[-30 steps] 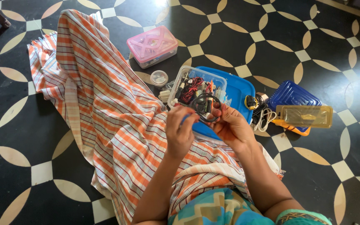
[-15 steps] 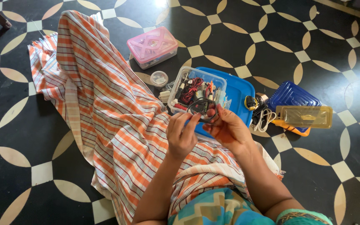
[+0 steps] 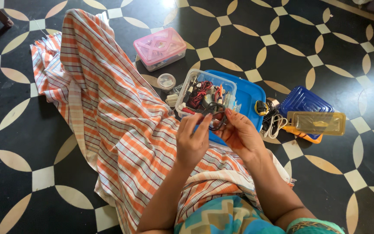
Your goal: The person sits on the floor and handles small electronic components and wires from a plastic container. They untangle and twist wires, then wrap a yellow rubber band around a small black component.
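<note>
Both hands, left hand (image 3: 192, 141) and right hand (image 3: 239, 134), pinch a black cable (image 3: 215, 113) (looped) above the clear box (image 3: 206, 93), kept close for sorting.

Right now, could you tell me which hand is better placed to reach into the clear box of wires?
Probably the right hand: it sits nearer the clear box. Both hands hold the black cable.

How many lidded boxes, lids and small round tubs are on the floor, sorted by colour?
Pink-lidded box: 1
Clear open box of wires: 1
Blue lid under that box: 1
Dark blue ribbed lid: 1
Yellow clear case: 1
Small round clear tub: 1
Total: 6
</note>
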